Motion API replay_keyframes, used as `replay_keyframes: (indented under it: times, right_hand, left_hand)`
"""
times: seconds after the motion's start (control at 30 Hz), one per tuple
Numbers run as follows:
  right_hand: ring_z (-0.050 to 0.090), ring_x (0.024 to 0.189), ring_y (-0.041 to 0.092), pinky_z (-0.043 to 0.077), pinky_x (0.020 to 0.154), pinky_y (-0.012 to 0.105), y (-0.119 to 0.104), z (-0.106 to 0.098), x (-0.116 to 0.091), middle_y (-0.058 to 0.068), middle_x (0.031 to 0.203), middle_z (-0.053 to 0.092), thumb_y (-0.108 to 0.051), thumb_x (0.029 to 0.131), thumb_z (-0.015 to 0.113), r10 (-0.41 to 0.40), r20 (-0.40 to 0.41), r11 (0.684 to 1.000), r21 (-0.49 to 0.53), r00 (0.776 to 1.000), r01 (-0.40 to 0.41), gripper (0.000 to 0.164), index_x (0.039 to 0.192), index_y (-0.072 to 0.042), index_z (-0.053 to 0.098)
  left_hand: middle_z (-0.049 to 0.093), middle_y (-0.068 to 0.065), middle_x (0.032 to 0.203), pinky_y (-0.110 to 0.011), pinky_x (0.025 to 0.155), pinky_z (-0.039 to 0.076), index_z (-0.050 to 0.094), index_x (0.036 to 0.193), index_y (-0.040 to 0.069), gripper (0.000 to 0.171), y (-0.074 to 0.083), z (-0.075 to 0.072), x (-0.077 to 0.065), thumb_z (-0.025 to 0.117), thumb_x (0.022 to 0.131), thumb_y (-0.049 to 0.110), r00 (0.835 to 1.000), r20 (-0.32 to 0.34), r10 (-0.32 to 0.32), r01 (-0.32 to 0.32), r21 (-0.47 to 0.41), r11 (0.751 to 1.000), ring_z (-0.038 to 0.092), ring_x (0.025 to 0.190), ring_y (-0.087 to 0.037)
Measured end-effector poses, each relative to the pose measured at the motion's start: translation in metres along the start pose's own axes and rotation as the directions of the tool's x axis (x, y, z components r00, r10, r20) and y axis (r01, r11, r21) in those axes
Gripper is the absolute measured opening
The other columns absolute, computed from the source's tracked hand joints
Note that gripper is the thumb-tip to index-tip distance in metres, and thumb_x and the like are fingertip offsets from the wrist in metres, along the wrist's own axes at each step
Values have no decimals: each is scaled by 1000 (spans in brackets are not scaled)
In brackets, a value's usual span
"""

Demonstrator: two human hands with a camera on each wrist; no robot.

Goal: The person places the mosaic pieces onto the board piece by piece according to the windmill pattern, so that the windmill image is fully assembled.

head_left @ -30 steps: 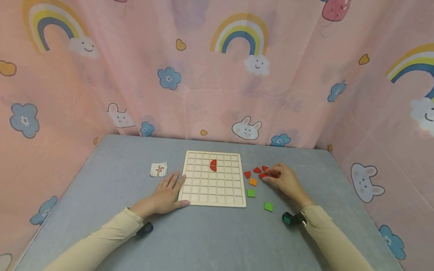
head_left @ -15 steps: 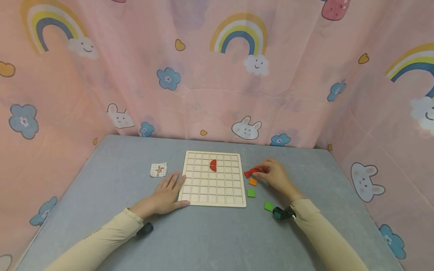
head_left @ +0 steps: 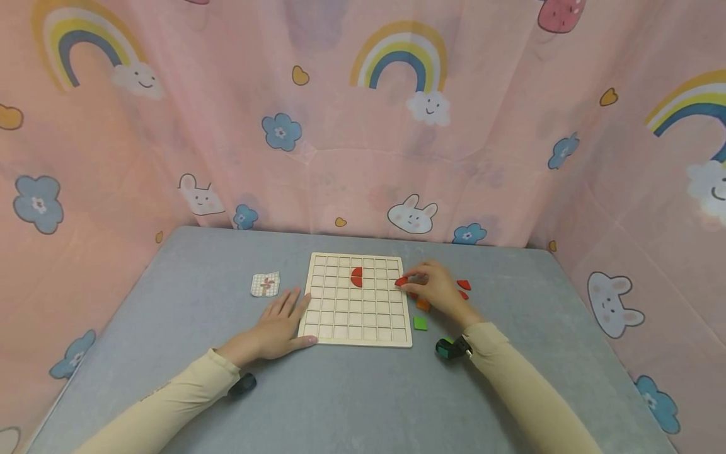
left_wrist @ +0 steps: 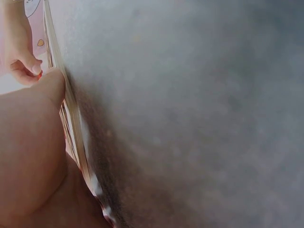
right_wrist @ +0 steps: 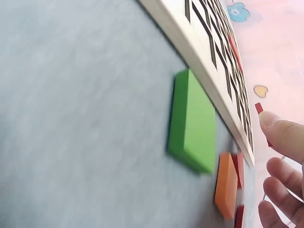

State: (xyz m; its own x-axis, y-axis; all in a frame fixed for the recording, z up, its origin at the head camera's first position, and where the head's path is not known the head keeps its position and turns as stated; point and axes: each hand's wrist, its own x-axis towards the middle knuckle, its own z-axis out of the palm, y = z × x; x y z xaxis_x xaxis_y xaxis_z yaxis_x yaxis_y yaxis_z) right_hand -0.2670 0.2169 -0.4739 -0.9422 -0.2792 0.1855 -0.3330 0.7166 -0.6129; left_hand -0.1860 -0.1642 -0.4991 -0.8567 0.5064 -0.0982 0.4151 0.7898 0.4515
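Observation:
My right hand pinches a red quarter-circle tile between thumb and fingertips, over the right edge of the wooden grid board. In the right wrist view the same red tile shows edge-on at the thumb. On the board, two red quarter-circle tiles sit one above the other in adjacent cells near the top middle, their straight sides facing right. My left hand lies with straight fingers along the board's lower left edge, thumb at the corner.
Right of the board lie a green square tile, an orange tile and red tiles, some partly behind the right hand. A second green tile is mostly hidden by the right wrist camera. A small pattern card lies left of the board.
My right hand has picked up a red quarter-circle tile from the loose pieces and carried it left to the board's right edge. The left hand has stayed in place.

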Motion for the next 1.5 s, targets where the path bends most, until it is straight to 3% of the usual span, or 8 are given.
replay_keyframes:
  times: [0.37, 0.67, 0.93, 1.5]
  right_hand:
    - [57, 91, 24, 46, 79, 36, -18, 19, 15, 8, 102, 69, -18, 90, 88, -67, 28, 998, 22, 997, 66, 24, 110, -6, 83]
    - [62, 99, 24, 54, 85, 40, -27, 34, 25, 5, 105, 70, -20, 90, 88, -62, 60, 997, 42, 996, 59, 24, 110, -7, 83]
    - [63, 97, 24, 54, 85, 41, -30, 40, 29, 5, 102, 71, -18, 88, 89, -134, 61, 990, 42, 989, 132, 22, 107, -7, 83]
    - [63, 96, 22, 54, 84, 40, -31, 44, 30, 5, 105, 71, -17, 92, 86, -118, 97, 992, 61, 988, 112, 22, 111, -8, 83]
  left_hand:
    - [3, -34, 173, -71, 125, 10, 14, 168, -4, 97, 1, -1, 0, 64, 104, 50, 1000, 6, 1, -1, 8, 1000, 1, 160, -54]
    - [4, -34, 173, -71, 124, 10, 16, 167, -5, 96, 3, -1, -1, 66, 104, 47, 1000, 0, -3, 3, -6, 1000, 1, 160, -54]
    - [5, -34, 173, -71, 124, 10, 16, 167, -5, 96, 2, 0, 0, 66, 104, 47, 1000, -4, -3, 3, -3, 1000, 1, 160, -54]
    - [5, -34, 173, -71, 125, 10, 16, 167, -5, 96, 1, 2, 1, 66, 104, 48, 1000, -7, -2, 2, 11, 1000, 2, 160, -53]
